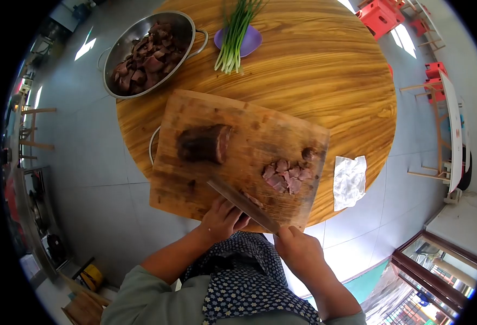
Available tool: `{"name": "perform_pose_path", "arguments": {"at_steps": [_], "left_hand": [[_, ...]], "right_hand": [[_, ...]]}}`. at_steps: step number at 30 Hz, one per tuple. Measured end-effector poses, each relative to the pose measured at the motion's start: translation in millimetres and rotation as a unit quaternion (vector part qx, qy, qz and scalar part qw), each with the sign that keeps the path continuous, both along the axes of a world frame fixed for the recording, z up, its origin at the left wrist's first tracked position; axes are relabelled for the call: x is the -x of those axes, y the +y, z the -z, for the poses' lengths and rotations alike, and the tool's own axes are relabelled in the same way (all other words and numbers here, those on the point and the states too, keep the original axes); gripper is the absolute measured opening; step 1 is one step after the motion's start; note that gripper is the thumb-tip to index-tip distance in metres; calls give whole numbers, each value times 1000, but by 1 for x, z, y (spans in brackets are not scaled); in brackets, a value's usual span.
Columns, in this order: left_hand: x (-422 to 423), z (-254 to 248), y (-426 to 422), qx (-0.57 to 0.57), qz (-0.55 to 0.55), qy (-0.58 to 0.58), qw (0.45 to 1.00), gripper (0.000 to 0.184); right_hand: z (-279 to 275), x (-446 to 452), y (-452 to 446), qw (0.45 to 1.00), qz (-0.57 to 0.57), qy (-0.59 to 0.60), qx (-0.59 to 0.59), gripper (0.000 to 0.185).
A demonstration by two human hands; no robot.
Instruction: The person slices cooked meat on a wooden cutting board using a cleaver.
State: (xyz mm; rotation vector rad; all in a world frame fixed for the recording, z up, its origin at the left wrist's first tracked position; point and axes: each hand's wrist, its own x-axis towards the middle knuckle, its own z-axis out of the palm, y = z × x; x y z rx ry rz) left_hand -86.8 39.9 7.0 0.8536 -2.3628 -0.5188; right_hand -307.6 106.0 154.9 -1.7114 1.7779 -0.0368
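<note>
My right hand [299, 248] is wrapped round the handle of a kitchen knife [244, 206], whose long blade slants up and left over the wooden cutting board [206, 105]. Close against the near side of the blade, my left hand [221, 221] has its fingers curled down on a piece of meat, mostly hidden beneath them. A cut slice of meat [253, 200] lies on the blade's far side. Farther up the board rests a large dark chunk of cooked meat [203, 144]. Small cut meat pieces [286, 177] form a pile at the right.
A steel two-handled basin [188, 30] filled with meat stands at the table's back left. Green onions [237, 40] lie across a purple plate [253, 42]. A crumpled white paper towel [349, 183] is on the round wooden table [325, 70], right of the board.
</note>
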Motion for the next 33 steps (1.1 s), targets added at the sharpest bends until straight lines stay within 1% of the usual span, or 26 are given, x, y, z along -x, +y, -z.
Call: {"name": "perform_pose_path", "arguments": {"at_steps": [4, 6, 8, 9, 11, 16, 18, 19, 23, 25, 26, 28, 30, 32, 33], "left_hand": [[1, 0, 0, 10, -12, 10, 1000, 48], [2, -4, -3, 20, -1, 19, 1000, 48], [4, -7, -5, 25, -5, 22, 999, 47], [5, -8, -5, 32, -6, 26, 999, 46], [5, -1, -5, 21, -1, 34, 999, 46], [5, -1, -5, -7, -3, 38, 999, 46], [5, -6, -5, 12, -7, 42, 999, 46], [4, -5, -4, 11, -7, 41, 999, 46], [5, 0, -3, -2, -23, 57, 998, 45], [6, 3, -2, 2, -25, 62, 998, 45], [7, 5, -2, -8, -18, 76, 997, 44], [8, 3, -5, -20, -13, 87, 996, 44], [7, -7, -5, -7, -24, 60, 998, 44], [7, -1, -3, -9, -30, 52, 998, 44], [6, 0, 0, -10, -36, 44, 998, 45]], "right_hand": [[-4, 0, -5, 999, 15, -14, -29, 18], [-7, 5, -3, 999, 18, -20, -46, 19], [-11, 16, 7, 993, 15, -7, -117, 18], [-17, 22, 8, 993, 13, -8, -118, 18], [-32, 29, 6, 981, 13, -1, -194, 18], [-35, 32, -18, 978, -14, -21, -205, 18], [-31, 24, -38, 974, -29, -25, -222, 18], [-26, 19, -46, 978, -33, -37, -201, 19], [-6, 17, -56, 974, -52, -78, -208, 20], [-7, 17, -44, 978, -12, -74, -194, 20], [-12, 20, -38, 979, -15, -73, -191, 20], [-25, 27, -29, 965, -13, -13, -263, 21], [-25, 24, -32, 960, 1, -20, -279, 22], [-15, 22, -38, 973, -25, -27, -227, 22], [-10, 19, -41, 973, -27, -26, -228, 22]]}}
